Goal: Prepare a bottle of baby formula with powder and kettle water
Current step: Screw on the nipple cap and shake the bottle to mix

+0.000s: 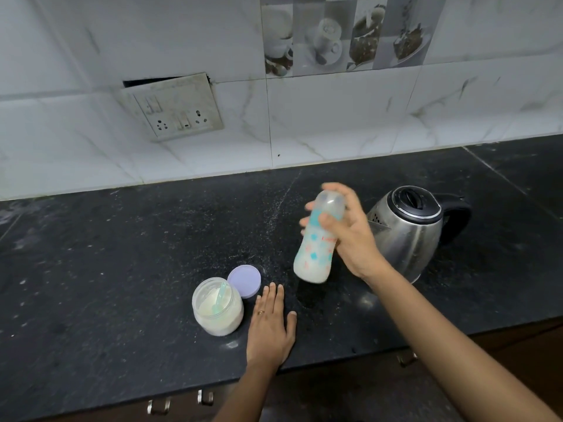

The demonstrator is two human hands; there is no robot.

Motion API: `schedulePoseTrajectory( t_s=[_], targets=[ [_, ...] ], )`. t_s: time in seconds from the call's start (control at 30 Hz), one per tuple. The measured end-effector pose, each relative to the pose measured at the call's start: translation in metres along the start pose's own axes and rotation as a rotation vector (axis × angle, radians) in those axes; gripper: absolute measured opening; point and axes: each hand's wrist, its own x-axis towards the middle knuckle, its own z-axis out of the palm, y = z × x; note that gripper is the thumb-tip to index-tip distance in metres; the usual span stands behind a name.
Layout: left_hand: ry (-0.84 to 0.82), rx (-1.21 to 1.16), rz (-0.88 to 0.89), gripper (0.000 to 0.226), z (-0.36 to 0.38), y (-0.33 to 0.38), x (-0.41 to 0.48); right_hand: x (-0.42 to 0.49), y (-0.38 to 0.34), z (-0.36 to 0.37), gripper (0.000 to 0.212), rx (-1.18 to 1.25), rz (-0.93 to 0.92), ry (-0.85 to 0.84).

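My right hand grips a capped baby bottle with blue and pink prints, held above the counter and tilted slightly; milky white liquid fills its lower part and the bottle looks motion-blurred. My left hand rests flat on the black counter, fingers straight, holding nothing. Just left of it stands an open jar of white powder with a pale green scoop inside. The jar's lilac lid lies flat behind it. A steel kettle with a black lid and handle stands behind my right hand.
A tiled wall with a loose switch and socket plate rises behind the counter. White powder is dusted across the counter's middle. Drawer handles show below the front edge.
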Motion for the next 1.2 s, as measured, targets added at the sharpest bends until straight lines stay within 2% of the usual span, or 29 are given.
schedulePoseTrajectory(
  t_s=[0.07,0.1,0.13,0.17,0.23,0.27,0.3,0.37,0.4,0.43,0.5,0.53,0.57,0.6,0.67,0.7,0.73,0.83,0.87,0.9,0.97,1.0,1.03,1.13,1.17,1.2],
  targets=[
    [0.002,-0.007,0.008,0.071,0.001,0.001,0.001,0.005,-0.007,0.003,0.040,0.350,-0.052,0.282],
    [0.006,-0.010,0.006,0.070,0.002,0.000,0.001,0.006,-0.007,0.002,0.038,0.441,-0.067,0.353],
    [0.012,-0.013,0.003,0.069,0.002,0.000,0.001,0.007,-0.007,-0.002,0.038,0.432,-0.055,0.346],
    [0.014,-0.016,0.003,0.069,0.002,0.000,0.001,0.005,-0.006,-0.005,0.041,0.304,-0.011,0.250],
    [0.015,-0.014,0.005,0.068,0.002,0.000,0.001,-0.005,-0.004,-0.007,0.047,-0.021,0.078,-0.050],
    [0.015,-0.009,0.006,0.068,0.002,0.000,0.001,-0.007,-0.001,-0.006,0.048,-0.059,0.069,-0.089],
    [0.014,-0.008,0.008,0.068,0.001,0.000,0.001,-0.005,0.001,-0.002,0.046,0.011,0.047,-0.014],
    [0.017,-0.010,0.011,0.068,0.001,0.000,0.000,0.001,0.002,0.009,0.038,0.329,0.026,0.282],
    [0.021,-0.009,0.011,0.069,0.001,0.001,0.000,0.002,0.006,0.011,0.036,0.379,0.014,0.349],
    [0.023,-0.008,0.010,0.069,0.001,0.000,0.000,0.004,0.009,0.010,0.037,0.321,0.022,0.302],
    [0.024,-0.004,0.005,0.068,0.002,0.000,0.000,-0.002,0.012,0.009,0.044,-0.005,0.104,-0.045],
    [0.019,-0.001,0.000,0.069,0.002,0.000,0.000,-0.006,0.012,0.008,0.046,-0.098,0.127,-0.166],
    [0.015,0.000,-0.003,0.069,0.002,0.000,0.000,-0.006,0.011,0.010,0.045,-0.080,0.123,-0.176],
    [0.015,-0.002,-0.001,0.069,0.001,-0.001,0.000,-0.002,0.012,0.012,0.043,0.024,0.097,-0.075],
    [0.017,-0.003,-0.002,0.070,0.001,0.000,0.000,0.005,0.011,0.016,0.038,0.345,0.039,0.242],
    [0.019,0.000,-0.005,0.070,0.001,0.001,0.001,0.007,0.012,0.014,0.038,0.376,0.024,0.306],
    [0.018,0.004,-0.004,0.071,0.000,0.001,0.001,0.008,0.012,0.011,0.040,0.314,0.039,0.264],
    [0.008,0.011,-0.010,0.071,0.000,0.001,0.000,-0.003,0.008,0.003,0.048,-0.154,0.119,-0.218],
    [0.009,0.008,-0.016,0.071,0.000,0.000,0.000,-0.003,0.007,0.002,0.048,-0.147,0.099,-0.232],
    [0.009,0.004,-0.017,0.071,0.000,0.000,0.000,0.000,0.006,0.003,0.046,-0.046,0.059,-0.121],
    [0.006,0.010,-0.013,0.071,0.001,0.000,0.000,0.006,0.003,0.008,0.039,0.307,-0.001,0.228],
    [0.007,0.015,-0.011,0.071,0.001,0.001,0.000,0.008,0.004,0.007,0.038,0.371,-0.017,0.308],
    [0.008,0.018,-0.007,0.071,0.001,0.001,0.000,0.010,0.004,0.006,0.038,0.339,-0.006,0.276],
    [0.002,0.014,-0.010,0.071,0.000,0.001,-0.001,0.000,0.005,-0.002,0.048,-0.129,0.080,-0.203],
    [0.003,0.014,-0.013,0.071,0.000,0.001,-0.001,-0.002,0.004,-0.002,0.049,-0.147,0.058,-0.240],
    [0.004,0.014,-0.012,0.071,0.000,0.001,0.000,0.000,0.005,0.000,0.047,-0.056,0.022,-0.151]
  ],
)
